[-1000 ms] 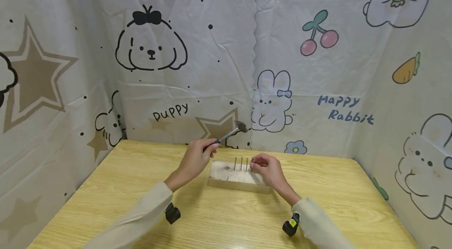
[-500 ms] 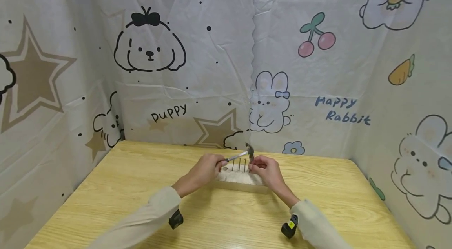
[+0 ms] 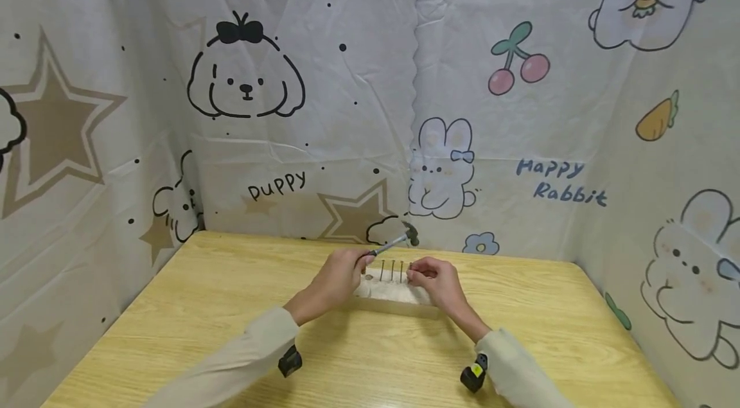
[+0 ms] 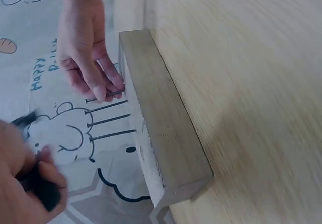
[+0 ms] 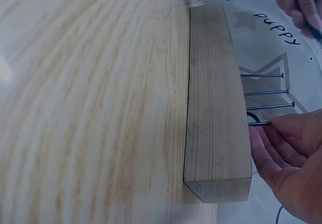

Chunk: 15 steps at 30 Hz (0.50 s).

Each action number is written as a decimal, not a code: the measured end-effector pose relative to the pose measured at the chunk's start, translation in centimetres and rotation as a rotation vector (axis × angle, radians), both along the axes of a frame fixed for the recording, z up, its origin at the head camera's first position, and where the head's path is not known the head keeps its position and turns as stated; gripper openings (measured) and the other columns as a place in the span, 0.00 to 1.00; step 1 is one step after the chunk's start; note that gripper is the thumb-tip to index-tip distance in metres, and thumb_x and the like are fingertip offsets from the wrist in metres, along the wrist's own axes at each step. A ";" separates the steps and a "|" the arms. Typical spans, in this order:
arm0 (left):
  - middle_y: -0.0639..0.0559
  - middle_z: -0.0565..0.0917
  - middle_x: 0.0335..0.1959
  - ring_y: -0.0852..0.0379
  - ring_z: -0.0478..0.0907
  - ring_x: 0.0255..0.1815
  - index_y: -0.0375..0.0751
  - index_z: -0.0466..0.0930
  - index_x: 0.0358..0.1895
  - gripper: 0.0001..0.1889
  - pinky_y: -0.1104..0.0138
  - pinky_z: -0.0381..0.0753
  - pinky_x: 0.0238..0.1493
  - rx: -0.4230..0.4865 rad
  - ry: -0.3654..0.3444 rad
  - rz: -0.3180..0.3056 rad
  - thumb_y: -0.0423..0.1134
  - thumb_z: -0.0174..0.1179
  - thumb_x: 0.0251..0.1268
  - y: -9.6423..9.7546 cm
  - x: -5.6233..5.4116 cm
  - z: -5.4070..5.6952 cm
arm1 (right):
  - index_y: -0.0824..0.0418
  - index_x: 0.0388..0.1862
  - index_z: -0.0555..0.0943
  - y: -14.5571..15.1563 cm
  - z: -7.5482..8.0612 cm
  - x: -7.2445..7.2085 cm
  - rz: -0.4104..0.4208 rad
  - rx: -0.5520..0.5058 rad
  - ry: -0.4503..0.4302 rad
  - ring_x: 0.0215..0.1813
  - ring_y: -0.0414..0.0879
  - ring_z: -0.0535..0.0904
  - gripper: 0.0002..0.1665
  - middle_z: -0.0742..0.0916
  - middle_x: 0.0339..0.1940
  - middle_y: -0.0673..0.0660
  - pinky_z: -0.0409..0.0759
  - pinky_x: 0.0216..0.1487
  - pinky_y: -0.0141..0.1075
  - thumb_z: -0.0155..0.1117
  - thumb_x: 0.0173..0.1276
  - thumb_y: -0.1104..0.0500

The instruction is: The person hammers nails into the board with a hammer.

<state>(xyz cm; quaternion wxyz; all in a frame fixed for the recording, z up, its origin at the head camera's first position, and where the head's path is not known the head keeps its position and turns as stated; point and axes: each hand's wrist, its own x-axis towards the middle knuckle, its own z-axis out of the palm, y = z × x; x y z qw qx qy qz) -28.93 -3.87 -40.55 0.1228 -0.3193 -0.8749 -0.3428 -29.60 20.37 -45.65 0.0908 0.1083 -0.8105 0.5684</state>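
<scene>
My left hand (image 3: 341,276) grips a small claw hammer (image 3: 388,244) by its handle, with the head raised a little above and behind the row of nails. In the left wrist view this hand is blurred. My right hand (image 3: 437,281) pinches a nail (image 5: 259,124) between thumb and fingers, at the right end of the row. That nail stands upright, its point at the top face of a pale wooden block (image 3: 396,308). Three more nails (image 3: 392,270) stand upright in the block, left of the pinched one. Fingers partly hide the held nail in the head view.
The block lies flat on a yellow wood-grain table (image 3: 358,369), near its far edge. Cloth curtains (image 3: 289,138) printed with cartoons hang behind the table and at both sides. A dark round mark (image 3: 369,277) shows on the block's top, left of the nails.
My left hand has moved right and brought the hammer head down to the pinched nail, then lifted it slightly. The right hand still pinches the nail in the same spot.
</scene>
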 end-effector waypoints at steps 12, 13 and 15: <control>0.48 0.78 0.23 0.64 0.64 0.20 0.34 0.80 0.34 0.11 0.72 0.66 0.22 0.030 0.012 -0.003 0.30 0.55 0.81 -0.4 0.2 -0.6 | 0.75 0.44 0.86 0.0 -0.2 -0.1 -0.003 0.003 -0.007 0.40 0.59 0.90 0.06 0.90 0.41 0.70 0.90 0.42 0.41 0.70 0.70 0.72; 0.49 0.77 0.23 0.64 0.64 0.21 0.34 0.80 0.33 0.11 0.72 0.66 0.22 0.010 0.021 -0.014 0.30 0.55 0.81 -0.4 0.2 -0.7 | 0.75 0.44 0.86 0.0 -0.2 -0.1 -0.002 0.003 -0.008 0.40 0.59 0.90 0.06 0.90 0.41 0.70 0.90 0.42 0.41 0.69 0.70 0.72; 0.52 0.75 0.23 0.64 0.65 0.23 0.34 0.80 0.33 0.11 0.72 0.68 0.24 -0.045 0.046 -0.037 0.30 0.56 0.80 -0.4 0.3 -0.8 | 0.75 0.43 0.86 0.0 -0.2 -0.1 -0.005 0.004 -0.010 0.40 0.59 0.90 0.06 0.91 0.41 0.70 0.90 0.42 0.40 0.69 0.70 0.72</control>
